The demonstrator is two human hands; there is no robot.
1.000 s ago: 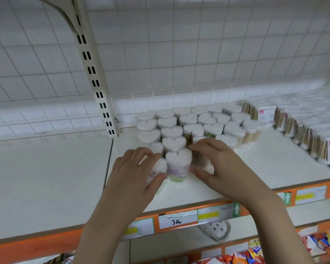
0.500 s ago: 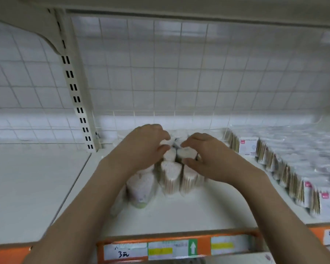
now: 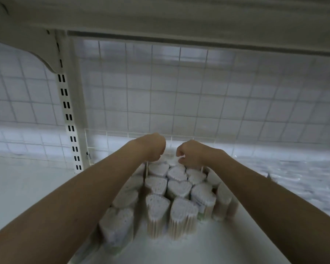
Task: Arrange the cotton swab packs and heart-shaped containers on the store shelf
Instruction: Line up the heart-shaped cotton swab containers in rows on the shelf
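A tight cluster of heart-shaped containers (image 3: pixel 177 189) full of cotton swabs stands on the white shelf (image 3: pixel 208 244). Both my arms stretch over it to its far end. My left hand (image 3: pixel 153 147) is curled over the rear left containers, its fingers hidden behind the knuckles. My right hand (image 3: pixel 191 154) is curled over the rear right ones, fingertips down at their tops. I cannot see whether either hand grips a container. The cotton swab packs (image 3: pixel 297 180) on the right are a pale blur.
A wire grid back panel (image 3: pixel 179 103) closes the rear of the shelf. A slotted upright post (image 3: pixel 69 119) and bracket stand at the left. The upper shelf's underside (image 3: pixel 179 20) hangs close overhead. Bare shelf surface (image 3: pixel 27 187) lies to the left.
My head has moved lower and closer, under the upper shelf. Both hands have gone from the front of the cluster to its far back row and curled tighter.
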